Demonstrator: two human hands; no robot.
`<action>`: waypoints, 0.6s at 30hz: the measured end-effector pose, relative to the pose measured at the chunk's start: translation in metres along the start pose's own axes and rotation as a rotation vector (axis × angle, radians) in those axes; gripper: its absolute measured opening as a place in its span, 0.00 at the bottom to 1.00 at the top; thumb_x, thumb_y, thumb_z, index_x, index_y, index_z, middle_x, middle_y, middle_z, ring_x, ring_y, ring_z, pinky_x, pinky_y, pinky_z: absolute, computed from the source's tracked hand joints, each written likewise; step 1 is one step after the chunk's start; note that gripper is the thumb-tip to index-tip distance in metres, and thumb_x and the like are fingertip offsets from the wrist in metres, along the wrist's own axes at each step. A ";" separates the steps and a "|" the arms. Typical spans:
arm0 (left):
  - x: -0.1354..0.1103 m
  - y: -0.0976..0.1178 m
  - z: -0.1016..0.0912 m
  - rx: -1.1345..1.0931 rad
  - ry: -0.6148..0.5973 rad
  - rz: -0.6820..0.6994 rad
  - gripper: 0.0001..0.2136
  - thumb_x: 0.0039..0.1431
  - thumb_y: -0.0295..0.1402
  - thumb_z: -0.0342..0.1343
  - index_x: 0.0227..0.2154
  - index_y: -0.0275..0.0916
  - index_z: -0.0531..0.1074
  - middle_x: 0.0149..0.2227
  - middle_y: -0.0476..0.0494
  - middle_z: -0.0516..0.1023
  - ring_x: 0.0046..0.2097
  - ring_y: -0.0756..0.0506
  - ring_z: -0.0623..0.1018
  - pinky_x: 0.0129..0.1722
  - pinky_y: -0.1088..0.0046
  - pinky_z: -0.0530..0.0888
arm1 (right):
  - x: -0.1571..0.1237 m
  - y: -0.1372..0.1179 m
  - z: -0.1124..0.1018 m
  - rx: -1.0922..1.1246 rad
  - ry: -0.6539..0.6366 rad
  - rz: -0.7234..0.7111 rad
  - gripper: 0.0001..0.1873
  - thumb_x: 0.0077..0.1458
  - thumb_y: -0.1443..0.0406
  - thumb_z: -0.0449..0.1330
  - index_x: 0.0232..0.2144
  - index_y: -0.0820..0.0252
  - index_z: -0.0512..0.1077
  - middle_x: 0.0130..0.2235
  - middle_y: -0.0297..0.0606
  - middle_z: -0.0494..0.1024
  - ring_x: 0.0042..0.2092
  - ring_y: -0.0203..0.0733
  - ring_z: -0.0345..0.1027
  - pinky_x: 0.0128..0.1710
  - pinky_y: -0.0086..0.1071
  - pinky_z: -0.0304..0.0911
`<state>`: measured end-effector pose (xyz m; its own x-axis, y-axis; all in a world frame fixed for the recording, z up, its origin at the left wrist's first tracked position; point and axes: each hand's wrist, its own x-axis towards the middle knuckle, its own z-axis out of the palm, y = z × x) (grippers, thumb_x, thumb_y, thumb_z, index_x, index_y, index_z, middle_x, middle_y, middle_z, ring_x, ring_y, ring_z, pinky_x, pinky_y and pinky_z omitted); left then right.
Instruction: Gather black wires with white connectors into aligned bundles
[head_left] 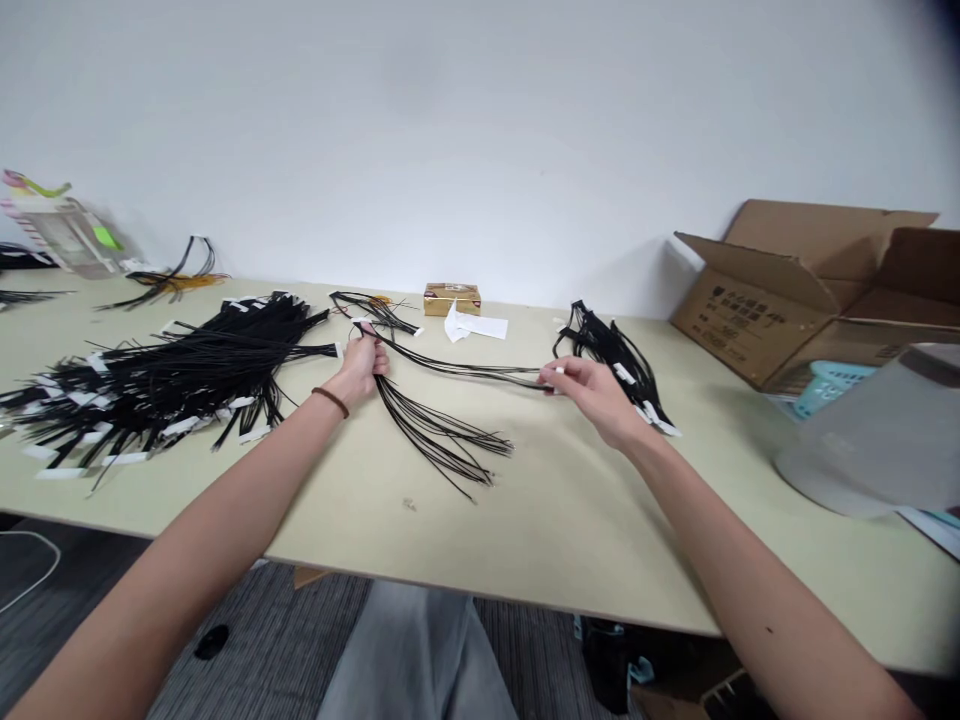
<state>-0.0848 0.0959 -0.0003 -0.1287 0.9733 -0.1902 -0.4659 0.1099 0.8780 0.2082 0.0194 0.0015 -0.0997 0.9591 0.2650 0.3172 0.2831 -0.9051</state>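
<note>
My left hand [364, 362] is closed round a bundle of thin black wires [435, 432] whose loose ends fan out on the pale table [555, 520] below it. A few black wires [465, 370] stretch from that hand rightwards to my right hand [592, 392], which pinches their far end near a small white tag. A brown band sits on my left wrist.
A big heap of black wires with white tags [165, 385] lies at the left. A smaller black wire pile [611, 350] is behind my right hand. A small gold box [451, 298] and white paper [474, 325] lie near the wall. An open cardboard box [810, 290] and a grey sheet [877, 440] are at the right.
</note>
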 end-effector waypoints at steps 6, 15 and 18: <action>-0.011 -0.014 0.009 0.180 -0.197 -0.125 0.17 0.54 0.41 0.52 0.19 0.39 0.52 0.15 0.60 0.46 0.13 0.59 0.47 0.11 0.84 0.43 | 0.007 0.002 -0.005 0.200 0.502 -0.119 0.17 0.38 0.54 0.65 0.24 0.62 0.69 0.22 0.29 0.68 0.22 0.29 0.60 0.22 0.26 0.57; -0.060 -0.042 0.042 0.400 -0.568 -0.229 0.22 0.48 0.53 0.49 0.19 0.38 0.55 0.16 0.58 0.46 0.15 0.59 0.47 0.14 0.83 0.42 | 0.001 -0.011 -0.003 0.483 0.305 -0.093 0.18 0.38 0.53 0.65 0.25 0.60 0.69 0.23 0.29 0.68 0.20 0.26 0.55 0.16 0.23 0.46; -0.080 -0.052 0.053 0.339 -0.631 -0.279 0.25 0.45 0.58 0.47 0.20 0.38 0.54 0.17 0.58 0.47 0.16 0.59 0.47 0.13 0.83 0.43 | -0.006 -0.013 0.012 0.393 0.087 -0.076 0.17 0.41 0.52 0.63 0.23 0.61 0.70 0.24 0.31 0.69 0.20 0.26 0.52 0.19 0.25 0.49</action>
<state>-0.0038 0.0231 -0.0077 0.5257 0.8199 -0.2269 -0.1010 0.3249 0.9403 0.1934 0.0100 0.0077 -0.0238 0.9373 0.3477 -0.0739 0.3452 -0.9356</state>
